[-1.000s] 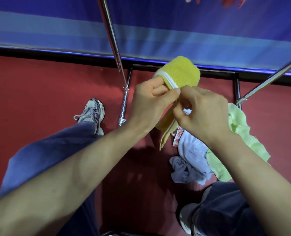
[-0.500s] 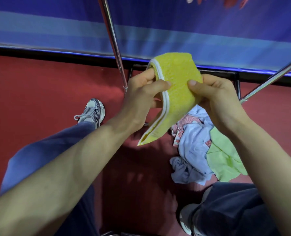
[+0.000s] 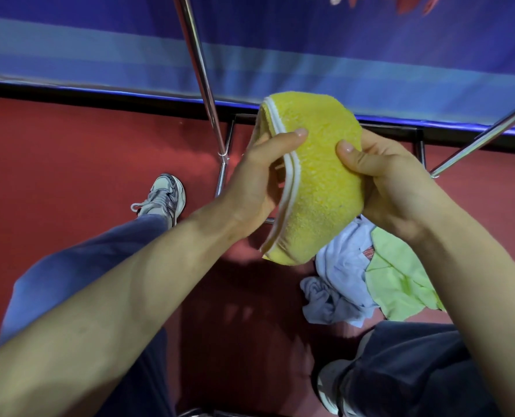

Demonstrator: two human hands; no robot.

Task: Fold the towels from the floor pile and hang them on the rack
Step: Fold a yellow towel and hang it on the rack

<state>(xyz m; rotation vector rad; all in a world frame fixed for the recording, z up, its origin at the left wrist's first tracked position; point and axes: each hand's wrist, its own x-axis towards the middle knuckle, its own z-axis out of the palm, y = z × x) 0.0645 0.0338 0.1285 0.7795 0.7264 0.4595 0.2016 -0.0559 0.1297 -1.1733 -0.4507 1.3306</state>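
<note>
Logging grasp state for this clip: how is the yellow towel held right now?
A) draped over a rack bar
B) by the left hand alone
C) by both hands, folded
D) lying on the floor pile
C: the left hand and right hand both grip the folded yellow towel, above the floor pile.

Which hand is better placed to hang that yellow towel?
Probably left: the left hand pinches the yellow towel along its trimmed edges, nearest the rack bar; the right hand grips its far side.
</note>
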